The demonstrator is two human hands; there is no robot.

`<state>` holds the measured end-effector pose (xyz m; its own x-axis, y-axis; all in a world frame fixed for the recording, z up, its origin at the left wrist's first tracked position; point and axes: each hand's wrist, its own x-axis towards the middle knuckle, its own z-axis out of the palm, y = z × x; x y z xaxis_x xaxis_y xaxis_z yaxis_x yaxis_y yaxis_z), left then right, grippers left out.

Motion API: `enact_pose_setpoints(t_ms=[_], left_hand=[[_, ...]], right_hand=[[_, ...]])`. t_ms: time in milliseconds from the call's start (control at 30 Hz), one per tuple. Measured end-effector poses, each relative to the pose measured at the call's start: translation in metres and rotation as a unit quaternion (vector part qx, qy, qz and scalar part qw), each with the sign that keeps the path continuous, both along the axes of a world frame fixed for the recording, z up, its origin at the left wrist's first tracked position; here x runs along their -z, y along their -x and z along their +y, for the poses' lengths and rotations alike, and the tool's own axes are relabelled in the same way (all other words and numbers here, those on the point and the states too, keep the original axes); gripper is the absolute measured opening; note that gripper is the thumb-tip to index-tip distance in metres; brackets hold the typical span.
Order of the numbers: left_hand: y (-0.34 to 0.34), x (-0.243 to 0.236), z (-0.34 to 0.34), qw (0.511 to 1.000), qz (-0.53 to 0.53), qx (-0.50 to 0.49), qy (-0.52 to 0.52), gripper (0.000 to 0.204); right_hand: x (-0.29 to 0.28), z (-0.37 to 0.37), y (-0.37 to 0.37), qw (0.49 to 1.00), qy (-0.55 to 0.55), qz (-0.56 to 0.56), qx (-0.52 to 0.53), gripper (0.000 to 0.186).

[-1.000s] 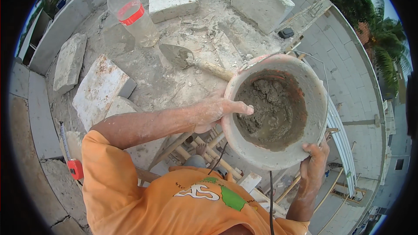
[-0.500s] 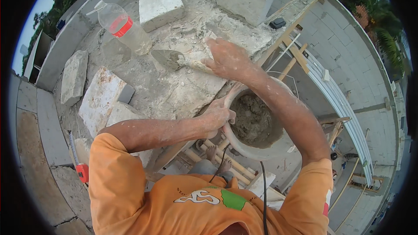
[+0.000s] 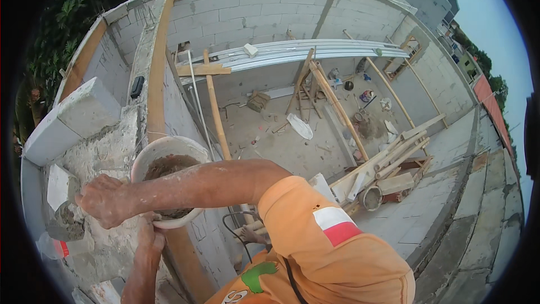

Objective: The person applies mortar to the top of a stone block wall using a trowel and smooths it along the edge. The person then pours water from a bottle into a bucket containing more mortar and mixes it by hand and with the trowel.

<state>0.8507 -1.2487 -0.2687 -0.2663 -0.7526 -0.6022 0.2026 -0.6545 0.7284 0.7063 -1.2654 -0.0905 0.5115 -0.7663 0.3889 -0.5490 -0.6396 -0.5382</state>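
Note:
My right hand (image 3: 107, 198) is closed on the trowel's handle, its blade (image 3: 64, 226) carrying grey mortar at the far left, over the rough ledge (image 3: 112, 155). My right forearm crosses over the white bucket (image 3: 160, 149), which holds wet mortar (image 3: 171, 164). My left hand (image 3: 151, 232) grips the bucket's lower rim from below the right forearm; some fingers are hidden. A plastic bottle (image 3: 52, 245) is partly hidden beside the trowel, and a small white block (image 3: 61, 186) lies just behind the blade.
Pale blocks (image 3: 90, 104) and a black object (image 3: 136, 86) lie along the ledge. A wooden board (image 3: 161, 62) edges it. Below is a drop to a floor (image 3: 270, 135) with poles (image 3: 337, 107), metal lengths (image 3: 281, 50), stacked timber (image 3: 394, 169) and debris. Block walls (image 3: 253, 5) surround it.
My right hand has left the bucket's rim and closed on the trowel's handle. The view has swung right, showing the lower floor. My left hand stays on the bucket.

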Motion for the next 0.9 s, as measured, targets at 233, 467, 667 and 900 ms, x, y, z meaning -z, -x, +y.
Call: enact_pose_setpoints(t_ms=[233,467,667,900], left_hand=[[-0.034,0.076,-0.072,0.983,-0.007,0.172,0.065,0.010],[0.130,0.015,0.095,0.908,0.047,0.291,0.297,0.008],[0.211,0.079,0.089,0.940,0.030,0.308,0.145,0.014],[0.330,0.085,0.194,0.935,-0.045,0.347,0.049,0.036]], right_hand=[[0.052,0.136,0.169,0.965,-0.020,-0.149,0.215,0.042],[0.142,0.364,0.305,0.842,-0.173,-0.024,0.510,0.032],[0.174,0.510,0.322,0.759,-0.220,0.073,0.608,0.028],[0.165,0.588,0.321,0.702,-0.208,0.169,0.660,0.021]])
